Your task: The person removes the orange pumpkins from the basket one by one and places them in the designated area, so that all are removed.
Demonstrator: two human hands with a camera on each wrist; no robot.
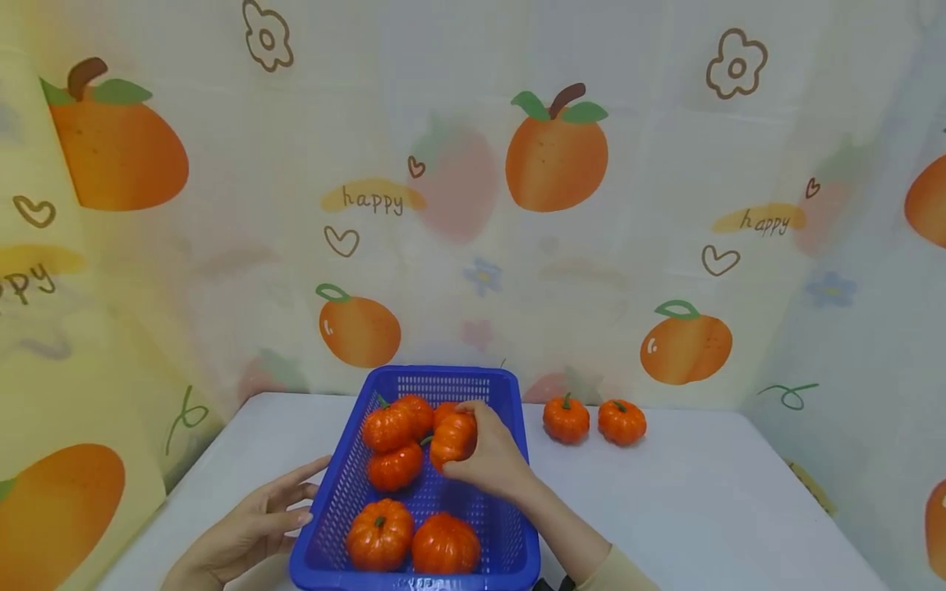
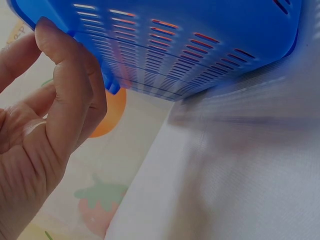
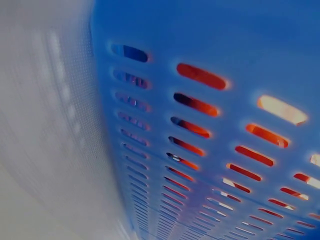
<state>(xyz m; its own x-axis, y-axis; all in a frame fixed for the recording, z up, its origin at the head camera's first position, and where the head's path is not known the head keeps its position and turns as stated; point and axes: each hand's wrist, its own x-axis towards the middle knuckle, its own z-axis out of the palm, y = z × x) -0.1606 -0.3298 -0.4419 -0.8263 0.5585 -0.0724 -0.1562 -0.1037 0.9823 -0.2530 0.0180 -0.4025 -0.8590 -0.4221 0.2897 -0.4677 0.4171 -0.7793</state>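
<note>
A blue plastic basket [image 1: 414, 581] with slotted walls stands on the table, holding several small orange pumpkins. My right hand [image 1: 497, 460] reaches in over its right side and grips one pumpkin [image 1: 452, 441] between thumb and fingers. Behind and left of that one, more pumpkins [image 1: 395, 466] lie bunched together. Two others, a pumpkin with a green stem [image 1: 380, 533] and a rounder one [image 1: 446, 545], sit at the near end. Beside the basket's left wall, my left hand [image 1: 254, 523] has loosely bent fingers, fingertips at the rim [image 2: 30, 17]. The right wrist view shows only slotted wall [image 3: 210, 125] and tabletop, no hand.
Two more pumpkins, one [image 1: 566, 419] nearer the basket and one [image 1: 622, 422] farther right, sit at the back of the white table [image 1: 687, 501]. A fruit-printed cloth [image 1: 628, 164] hangs behind the table and along both sides.
</note>
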